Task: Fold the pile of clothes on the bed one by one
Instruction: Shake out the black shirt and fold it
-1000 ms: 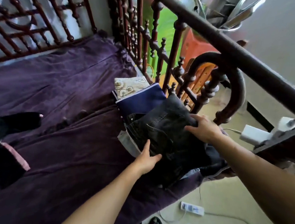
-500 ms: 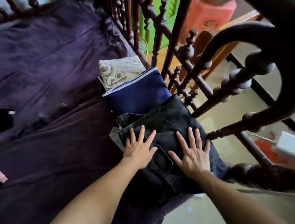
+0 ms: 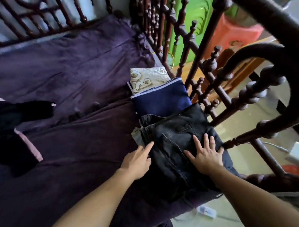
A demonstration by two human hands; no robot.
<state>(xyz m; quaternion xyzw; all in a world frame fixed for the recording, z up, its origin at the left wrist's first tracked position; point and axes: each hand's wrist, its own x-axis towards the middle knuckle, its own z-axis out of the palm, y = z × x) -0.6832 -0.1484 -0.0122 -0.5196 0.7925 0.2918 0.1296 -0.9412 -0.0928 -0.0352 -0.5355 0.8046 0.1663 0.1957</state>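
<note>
The folded jeans (image 3: 175, 144) lie on the bed (image 3: 67, 70), at its right edge, close to the wooden rail (image 3: 198, 78). The right hand (image 3: 204, 154) lies flat on top of them with its fingers spread. Its grip is open; it presses and holds nothing. The left hand (image 3: 137, 159) is just beside it, and its straight fingers touch the left edge of the jeans. Its grip is open too.

The jeans are long from the near edge of the bed toward a folded blue cloth (image 3: 160, 100). Their far end lies over the blue cloth's near edge. Behind the blue cloth sits a folded patterned cloth (image 3: 148, 77). So the folded things make a row along the rail.

The jeans look done. The black clothes (image 3: 2, 127) with a pink edge lie well apart, far to the left across the bed, not folded. The left hand is the nearer one to them, so it will likely reach that way next.
</note>
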